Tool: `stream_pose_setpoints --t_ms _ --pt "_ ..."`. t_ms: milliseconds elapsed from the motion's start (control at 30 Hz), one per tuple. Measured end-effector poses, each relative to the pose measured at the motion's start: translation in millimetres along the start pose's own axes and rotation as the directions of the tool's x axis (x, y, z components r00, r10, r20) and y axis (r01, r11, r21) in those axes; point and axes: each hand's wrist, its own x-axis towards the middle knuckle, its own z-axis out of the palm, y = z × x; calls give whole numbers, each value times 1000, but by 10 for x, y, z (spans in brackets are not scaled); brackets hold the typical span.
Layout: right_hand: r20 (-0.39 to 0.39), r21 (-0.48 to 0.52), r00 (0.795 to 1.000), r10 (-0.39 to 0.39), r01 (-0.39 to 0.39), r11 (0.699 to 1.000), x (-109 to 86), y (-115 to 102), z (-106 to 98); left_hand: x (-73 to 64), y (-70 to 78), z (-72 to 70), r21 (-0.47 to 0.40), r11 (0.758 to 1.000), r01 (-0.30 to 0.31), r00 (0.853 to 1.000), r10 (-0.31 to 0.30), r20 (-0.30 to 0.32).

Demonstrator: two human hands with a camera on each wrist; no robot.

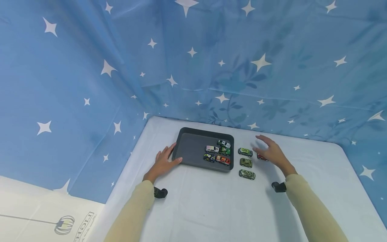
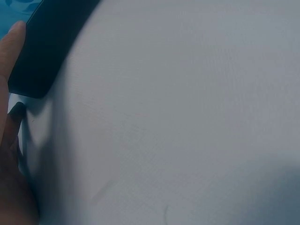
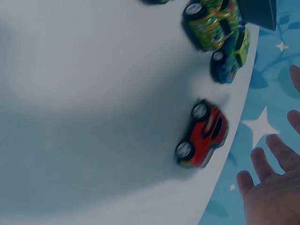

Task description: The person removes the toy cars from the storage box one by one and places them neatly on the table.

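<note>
At the left end of a dark grey tray (image 1: 190, 164), my left hand (image 1: 163, 164) touches the rim with thumb and fingers spread. Several toy cars stand inside the tray's right part, among them a white one (image 1: 211, 149) and an orange one (image 1: 223, 160). Over the table right of the tray, my right hand (image 1: 273, 153) hovers with fingers apart, holding nothing. Beneath it is a red toy car (image 3: 206, 133), partly hidden in the head view. Between hand and tray, three green-patterned toy cars (image 1: 246, 163) stand in a column.
A white-covered table (image 1: 205, 208) carries everything. Blue curtains with white stars (image 1: 193, 67) hang along its back and left sides. Each wrist wears a small black camera, one at the left sleeve (image 1: 161, 193) and one at the right (image 1: 278, 187).
</note>
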Motion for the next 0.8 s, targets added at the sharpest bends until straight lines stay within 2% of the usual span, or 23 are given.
stream_pose_setpoints --t_ms 300,433,567,800 --pt "3 37 1000 -24 24 999 129 -211 61 -16 -18 31 -8 1000 -26 999 25 -20" --pt "-3 46 998 -56 56 997 183 -313 124 -59 -13 42 -31 999 -10 1000 9 -18" --pt "3 57 997 -72 72 996 261 -441 192 -74 -6 38 -26 999 32 999 -32 -10" --pt "8 75 994 -109 108 991 390 -660 292 -41 -22 19 -27 999 41 999 -41 8"
